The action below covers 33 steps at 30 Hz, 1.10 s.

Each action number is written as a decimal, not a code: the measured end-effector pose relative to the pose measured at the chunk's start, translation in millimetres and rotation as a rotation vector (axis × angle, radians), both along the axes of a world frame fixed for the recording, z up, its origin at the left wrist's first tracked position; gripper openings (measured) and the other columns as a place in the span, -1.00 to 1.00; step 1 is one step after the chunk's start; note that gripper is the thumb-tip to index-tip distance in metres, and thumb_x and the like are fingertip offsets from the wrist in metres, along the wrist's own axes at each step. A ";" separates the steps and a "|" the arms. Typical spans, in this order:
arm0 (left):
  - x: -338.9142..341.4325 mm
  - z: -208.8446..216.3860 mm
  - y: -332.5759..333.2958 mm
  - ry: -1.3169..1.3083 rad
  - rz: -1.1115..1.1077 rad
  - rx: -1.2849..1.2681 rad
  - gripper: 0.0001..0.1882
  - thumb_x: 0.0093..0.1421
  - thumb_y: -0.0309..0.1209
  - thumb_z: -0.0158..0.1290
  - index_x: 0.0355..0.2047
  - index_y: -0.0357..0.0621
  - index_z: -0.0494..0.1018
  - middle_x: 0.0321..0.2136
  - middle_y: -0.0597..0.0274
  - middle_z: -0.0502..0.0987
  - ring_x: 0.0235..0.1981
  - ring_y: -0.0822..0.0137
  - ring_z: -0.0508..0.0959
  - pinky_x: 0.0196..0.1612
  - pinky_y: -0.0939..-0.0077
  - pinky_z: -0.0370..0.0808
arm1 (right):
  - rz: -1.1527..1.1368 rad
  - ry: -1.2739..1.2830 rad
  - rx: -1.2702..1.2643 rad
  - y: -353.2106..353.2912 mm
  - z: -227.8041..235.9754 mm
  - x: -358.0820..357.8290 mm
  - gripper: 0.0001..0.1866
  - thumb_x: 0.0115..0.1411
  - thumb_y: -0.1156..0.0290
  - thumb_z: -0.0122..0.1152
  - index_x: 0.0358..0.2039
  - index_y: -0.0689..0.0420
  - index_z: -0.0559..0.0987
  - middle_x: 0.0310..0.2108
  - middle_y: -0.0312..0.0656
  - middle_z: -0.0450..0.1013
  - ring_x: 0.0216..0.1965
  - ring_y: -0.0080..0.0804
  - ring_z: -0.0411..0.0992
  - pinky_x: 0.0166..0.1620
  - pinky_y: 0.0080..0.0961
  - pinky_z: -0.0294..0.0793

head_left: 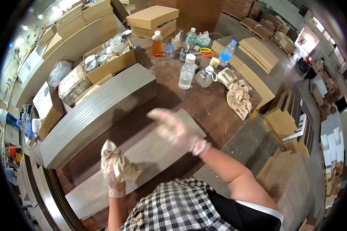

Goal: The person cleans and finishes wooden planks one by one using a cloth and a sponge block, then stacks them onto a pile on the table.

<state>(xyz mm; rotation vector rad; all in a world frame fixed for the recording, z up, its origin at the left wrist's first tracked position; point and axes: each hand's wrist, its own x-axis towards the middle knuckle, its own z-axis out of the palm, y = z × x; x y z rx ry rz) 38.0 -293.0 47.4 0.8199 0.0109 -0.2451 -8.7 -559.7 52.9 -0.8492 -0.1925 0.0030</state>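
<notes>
While my left hand [112, 177] is squeezing a rag [123, 163], my empty right hand [173, 129] is floating over the board [154, 154] slanting away rightward.

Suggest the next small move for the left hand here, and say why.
Probably press the beige cloth onto the long grey panel with the left hand: that gloved hand grips the cloth, bunched over the panel, while the right hand, blurred, seems to hold nothing.

White gloves [175, 130] with pinkish-red patches, black-and-white checked garment [167, 206], black top [235, 214], white edging [260, 208]
</notes>
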 end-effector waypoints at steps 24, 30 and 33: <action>-15.5 -6.5 306.4 0.045 0.392 1.802 -0.66 0.21 -0.31 -0.18 -0.14 -0.26 0.44 -0.23 0.00 0.52 -0.15 0.10 0.49 -0.08 0.38 0.38 | -0.641 0.515 -1.537 -67.2 -26.6 -28.7 -0.52 0.18 0.23 0.03 0.06 0.22 0.33 -0.01 0.01 0.36 0.03 -0.18 0.32 0.08 -0.38 0.25; -23.8 16.0 301.1 0.275 0.467 1.357 -0.70 0.18 -0.29 -0.05 -0.26 -0.31 0.48 -0.26 0.13 0.55 -0.27 0.35 0.53 -0.22 0.58 0.43 | -0.887 0.426 -1.208 -107.6 -28.6 -28.2 -0.54 0.26 0.18 -0.13 0.07 0.22 0.33 0.07 -0.10 0.28 0.09 -0.34 0.23 0.16 -0.46 0.14; -28.9 27.8 322.1 0.149 0.584 0.965 -0.76 0.19 -0.29 -0.04 -0.42 -0.22 0.48 -0.54 0.24 0.51 -0.51 0.45 0.48 -0.45 0.56 0.43 | -1.137 0.324 -0.809 -95.8 12.5 -24.6 -0.43 0.28 0.07 -0.24 0.12 0.25 0.25 0.11 -0.05 0.21 0.09 -0.34 0.20 0.15 -0.44 0.15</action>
